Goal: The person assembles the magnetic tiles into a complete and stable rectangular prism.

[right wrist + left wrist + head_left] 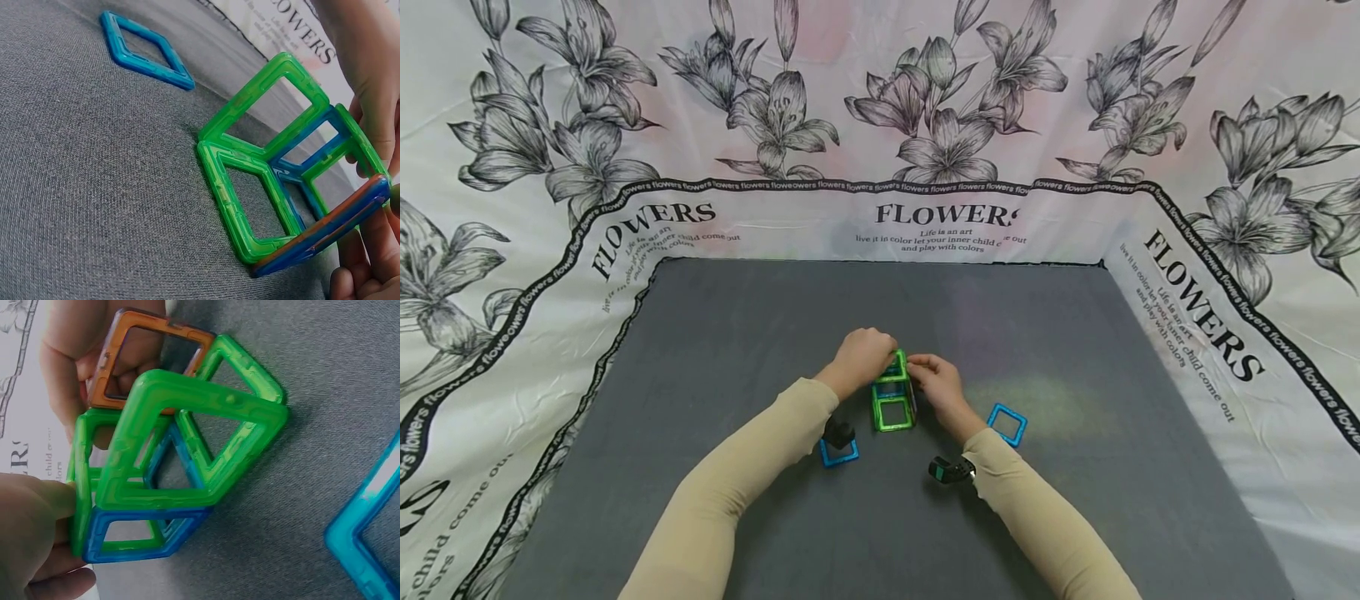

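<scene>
A small structure of square magnetic tiles (893, 427), green, blue and orange frames, stands between the two hands. My left hand (862, 360) is at its far left; in the left wrist view its thumb and fingers pinch a green tile (81, 487) at the far end. From the right, my right hand (942, 387) holds the orange tile (312, 228), which forms one side with blue along it. Near the front, a green tile (181, 394) slants up from the structure, and another green tile (225, 197) lies flat at its foot.
One loose blue tile (840, 461) lies on the grey tabletop (760, 533) under the left wrist. A second blue tile (1022, 432) is beside the right wrist. A cloth printed with flowers (947, 150) hangs behind and along the sides.
</scene>
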Demonstrator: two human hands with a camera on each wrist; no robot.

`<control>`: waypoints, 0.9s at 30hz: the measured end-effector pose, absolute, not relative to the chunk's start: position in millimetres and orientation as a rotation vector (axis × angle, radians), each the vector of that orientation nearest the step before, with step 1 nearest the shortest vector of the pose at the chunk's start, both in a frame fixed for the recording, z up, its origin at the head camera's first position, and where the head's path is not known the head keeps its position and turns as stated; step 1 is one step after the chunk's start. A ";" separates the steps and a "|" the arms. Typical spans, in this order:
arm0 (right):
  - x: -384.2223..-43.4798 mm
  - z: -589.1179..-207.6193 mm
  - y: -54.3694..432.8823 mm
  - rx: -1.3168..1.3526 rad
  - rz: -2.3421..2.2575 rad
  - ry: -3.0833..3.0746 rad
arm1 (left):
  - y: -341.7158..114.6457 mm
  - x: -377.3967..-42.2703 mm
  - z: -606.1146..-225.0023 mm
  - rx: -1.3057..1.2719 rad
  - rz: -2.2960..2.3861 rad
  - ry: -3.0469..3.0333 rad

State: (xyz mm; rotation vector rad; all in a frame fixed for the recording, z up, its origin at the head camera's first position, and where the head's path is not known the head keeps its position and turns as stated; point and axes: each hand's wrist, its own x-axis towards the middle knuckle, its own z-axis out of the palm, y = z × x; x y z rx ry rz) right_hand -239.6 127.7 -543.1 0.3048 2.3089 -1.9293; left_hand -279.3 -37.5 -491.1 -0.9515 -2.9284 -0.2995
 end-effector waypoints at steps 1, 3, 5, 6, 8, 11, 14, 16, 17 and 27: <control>-239.5 -542.8 127.7 0.303 -1.932 2.307 | -37.3 -278.4 -491.8 -0.944 -0.297 -2.922; -239.3 -542.2 127.7 0.303 -1.933 2.304 | -36.6 -276.1 -493.1 -0.924 -0.291 -2.904; -238.7 -541.7 127.9 0.303 -1.928 2.302 | -35.7 -273.2 -494.7 -0.906 -0.283 -2.887; -238.5 -541.5 128.0 0.303 -1.927 2.300 | -35.0 -271.7 -495.3 -0.889 -0.279 -2.878; -237.9 -541.2 128.1 0.304 -1.930 2.295 | -33.4 -268.8 -496.7 -0.861 -0.276 -2.865; -237.4 -540.6 127.8 0.306 -1.945 2.286 | -30.6 -265.3 -498.4 -0.811 -0.244 -2.867; -237.7 -540.3 127.8 0.314 -1.953 2.285 | -27.5 -263.4 -499.3 -0.766 -0.200 -2.875; -238.4 -540.6 128.1 0.323 -1.954 2.287 | -25.9 -262.5 -499.2 -0.749 -0.179 -2.880; -238.8 -540.7 128.2 0.328 -1.953 2.288 | -25.2 -262.3 -499.2 -0.746 -0.171 -2.881; -224.6 -538.8 140.5 0.186 -1.896 2.281 | -29.0 -266.1 -502.7 -0.656 -0.598 -2.974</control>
